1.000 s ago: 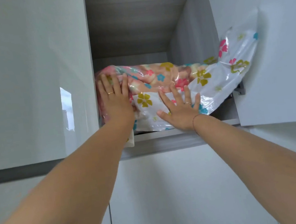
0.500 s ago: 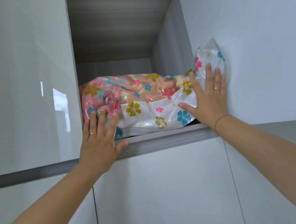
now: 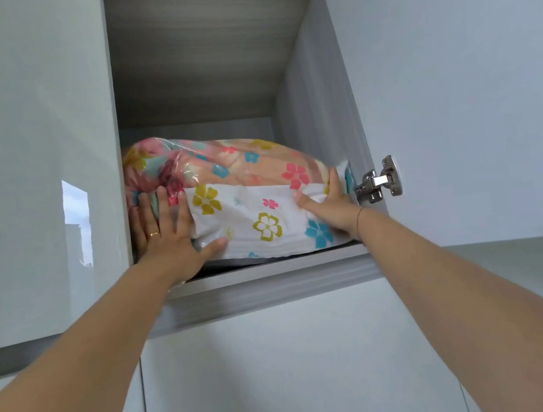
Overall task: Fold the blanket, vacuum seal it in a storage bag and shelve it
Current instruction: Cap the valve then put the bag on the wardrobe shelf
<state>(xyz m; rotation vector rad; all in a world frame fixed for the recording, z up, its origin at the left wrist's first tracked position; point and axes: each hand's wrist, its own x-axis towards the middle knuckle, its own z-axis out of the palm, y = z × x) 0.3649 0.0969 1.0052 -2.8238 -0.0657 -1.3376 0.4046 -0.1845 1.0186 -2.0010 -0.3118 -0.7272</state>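
storage bag [image 3: 258, 221], printed with coloured flowers, lies in the high cupboard compartment [image 3: 195, 60] on its shelf [image 3: 271, 269]. the folded blanket [image 3: 240, 165] shows pink and orange through the clear upper part. the plastic looks drawn tight and wrinkled over the bundle, so we judge the folding and sealing done. no valve is in sight, so we cannot confirm the vacuum step outright.

our left hand [image 3: 169, 240] lies flat against the bag's left end, fingers straight and spread, thumb out along the lower front edge, a ring [image 3: 154, 234] on one finger. our right hand [image 3: 330, 203] presses the right end, fingers straight up between the bag and the cupboard's side wall [image 3: 311, 97], thumb laid across the white front panel. neither hand grips anything. a thin bracelet [image 3: 358, 218] sits at the right wrist.

the bag's front face sits about level with the shelf's front lip and fills the width from the left door [image 3: 31, 151] to the side wall. the right door [image 3: 470, 76] stands open, its metal hinge [image 3: 377, 181] bare just beside our right hand.

what remains, as we judge it, is a last push to seat the bag deeper, a check that its right corner is clear of the hinge, then hands out and the door shut.
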